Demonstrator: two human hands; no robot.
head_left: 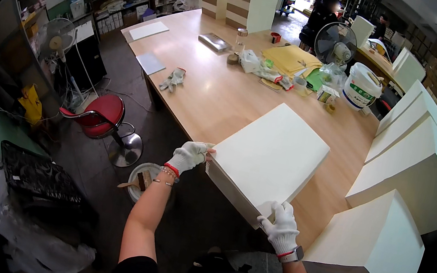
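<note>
Block (271,152), white, sits at the near edge of the table (214,92). Left hand (190,156), gloved, grasps its 9-o'clock corner; right hand (280,228), gloved, grasps it at 5 o'clock. Yellow sheets (285,59): 12 o'clock.

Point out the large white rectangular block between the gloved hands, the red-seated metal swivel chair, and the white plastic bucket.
Large white rectangular block (270,156), head view: top face.
Red-seated metal swivel chair (109,108), head view: seat.
White plastic bucket (361,85), head view: side wall.
</note>
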